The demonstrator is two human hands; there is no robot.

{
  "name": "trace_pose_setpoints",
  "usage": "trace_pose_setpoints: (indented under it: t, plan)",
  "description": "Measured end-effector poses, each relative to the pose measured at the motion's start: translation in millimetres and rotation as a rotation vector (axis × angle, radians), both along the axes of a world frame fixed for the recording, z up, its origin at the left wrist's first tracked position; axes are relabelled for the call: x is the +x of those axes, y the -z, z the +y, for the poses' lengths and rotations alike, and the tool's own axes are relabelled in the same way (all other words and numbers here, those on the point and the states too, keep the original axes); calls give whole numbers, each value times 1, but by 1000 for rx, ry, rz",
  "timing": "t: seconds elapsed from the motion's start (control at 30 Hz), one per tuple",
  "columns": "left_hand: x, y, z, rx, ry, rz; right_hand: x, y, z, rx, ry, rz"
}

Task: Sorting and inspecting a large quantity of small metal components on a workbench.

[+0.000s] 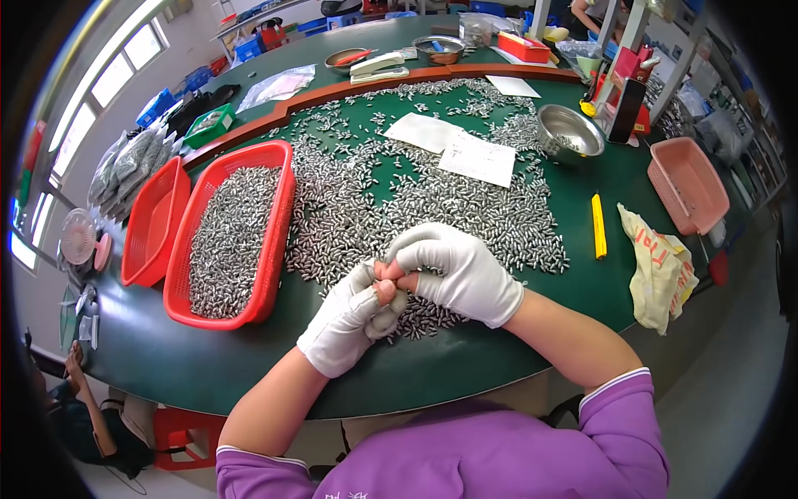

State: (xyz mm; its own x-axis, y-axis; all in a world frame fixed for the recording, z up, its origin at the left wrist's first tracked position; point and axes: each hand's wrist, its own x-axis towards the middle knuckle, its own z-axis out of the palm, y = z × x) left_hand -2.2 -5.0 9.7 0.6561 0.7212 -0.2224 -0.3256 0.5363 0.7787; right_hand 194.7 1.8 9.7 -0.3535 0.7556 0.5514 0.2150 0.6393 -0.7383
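My left hand [342, 320] and my right hand [457, 270] wear white gloves with bare fingertips. They meet at the near edge of a wide spread of small silvery metal pieces [490, 220]. Thumbs and fingertips of both hands are pinched together and touch; anything between them is too small or hidden to make out. Some of the pieces lie right under and behind the hands. A red plastic basket [283, 191] filled with similar pieces stands to the left of my left hand.
A second red basket [145, 241] stands farther left. White papers [478, 160] lie on the pieces. At right are a steel bowl [573, 121], a yellow cutter-like tool [598, 226], a cream bag [657, 270] and a pink basket [677, 175]. A wooden strip [366, 88] borders the back.
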Motion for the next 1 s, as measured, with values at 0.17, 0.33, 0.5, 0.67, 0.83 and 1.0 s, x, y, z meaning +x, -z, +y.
trace_pose_setpoints:
  t: [0.17, 0.33, 0.5, 0.67, 0.83, 1.0]
  plan:
    - [-2, 0, 1, 4, 13, -30, -2, -4, -2, 56, 107, -1]
    - [-1, 0, 1, -5, -9, -38, 0, -6, 2, 265, 113, -59]
    - [-3, 2, 2, -4, -5, -46, -4, -4, 5, 341, 86, -98]
    - [-3, 6, 5, 7, 4, -52, -2, -3, 6, 327, 119, -100]
    - [-3, 6, 6, 11, 13, -55, -2, -5, 5, 316, 132, -106]
    - [-2, 6, 5, -1, -3, -35, -1, -2, 5, 334, 132, -131]
